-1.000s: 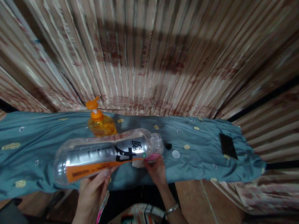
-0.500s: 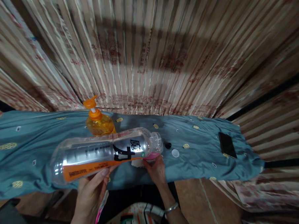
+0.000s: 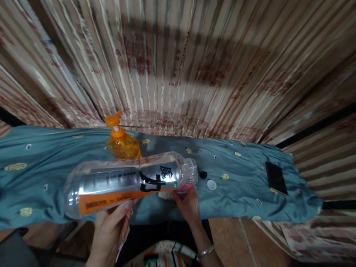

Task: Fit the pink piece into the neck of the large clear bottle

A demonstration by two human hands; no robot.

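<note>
Over the near part of the cloth-covered surface (image 3: pixel 240 193), a clear bottle (image 3: pixel 125 180) with a silver and orange label lies on its side, the neck directed to the right and the base to the left. The left hand (image 3: pixel 111 221) grasps the body from the near side, thumb against the label. The right hand (image 3: pixel 189 203) is at the neck end, thumb and fingers closed on a pink piece (image 3: pixel 184 188) beneath the neck. Whether the pink piece is joined to the bottle or only held against it cannot be determined. A white piece (image 3: pixel 166 195) shows below the bottle, beside the right hand; its lower extent is hidden.

Status, judged from these positions: the bottle is tipped over and both hands are engaged. Remaining: the bottle is not yet set down, and the pink piece is not yet released. The interior condition of the bottle is not clear.

Adjacent items: a small black piece (image 3: pixel 203 175) and a white disc (image 3: pixel 211 184) lie just to the right of the neck, apart from both hands. An orange pump bottle (image 3: pixel 122 146) stands behind the clear bottle. A flat black object (image 3: pixel 276 178) lies well apart, toward the right end.
</note>
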